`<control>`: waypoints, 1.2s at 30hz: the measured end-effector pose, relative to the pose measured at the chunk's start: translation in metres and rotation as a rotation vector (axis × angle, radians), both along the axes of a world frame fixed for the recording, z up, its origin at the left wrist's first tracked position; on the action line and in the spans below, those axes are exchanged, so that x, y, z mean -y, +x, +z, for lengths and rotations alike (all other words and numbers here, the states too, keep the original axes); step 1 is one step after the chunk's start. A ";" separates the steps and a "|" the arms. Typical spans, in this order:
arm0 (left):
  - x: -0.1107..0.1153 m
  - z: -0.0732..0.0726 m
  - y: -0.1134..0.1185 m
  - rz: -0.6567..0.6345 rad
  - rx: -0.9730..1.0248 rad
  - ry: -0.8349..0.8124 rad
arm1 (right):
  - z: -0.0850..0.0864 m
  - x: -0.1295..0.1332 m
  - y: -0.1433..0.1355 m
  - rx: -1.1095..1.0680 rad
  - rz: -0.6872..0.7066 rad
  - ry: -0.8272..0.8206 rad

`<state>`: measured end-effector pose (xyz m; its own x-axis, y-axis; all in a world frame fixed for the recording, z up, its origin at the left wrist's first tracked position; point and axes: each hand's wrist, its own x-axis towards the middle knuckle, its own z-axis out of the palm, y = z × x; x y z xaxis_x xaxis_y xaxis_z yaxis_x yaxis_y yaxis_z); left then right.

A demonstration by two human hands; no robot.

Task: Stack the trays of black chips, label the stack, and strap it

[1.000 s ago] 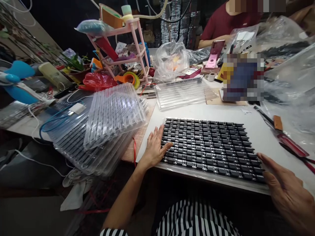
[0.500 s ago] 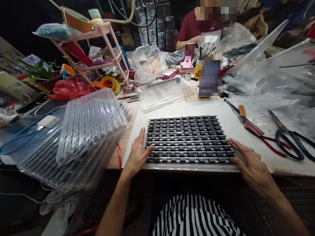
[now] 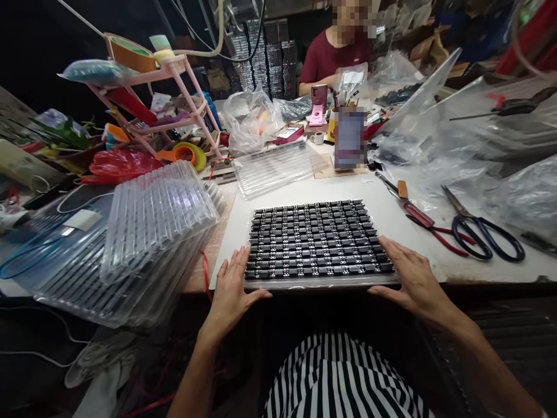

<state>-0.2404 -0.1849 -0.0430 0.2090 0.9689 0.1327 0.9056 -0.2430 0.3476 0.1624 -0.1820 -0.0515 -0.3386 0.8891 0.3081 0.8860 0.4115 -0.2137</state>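
hands [image 3: 230, 288] spread wide; touching tray [image 3: 322, 283] at either side

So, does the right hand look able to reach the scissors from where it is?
Probably yes. The right hand is at the right edge of the tray, and the scissors lie to its right on the tabletop, mostly uncovered. Only the red-handled pliers seem to overlap one handle.

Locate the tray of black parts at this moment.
In the head view, the tray of black parts lies slightly right of centre on the white work surface, between the left hand and the right hand, with stacked clear trays farther left.
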 end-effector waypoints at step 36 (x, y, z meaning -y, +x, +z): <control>-0.006 0.010 0.005 0.242 0.543 -0.137 | 0.007 -0.010 -0.013 -0.252 -0.067 0.105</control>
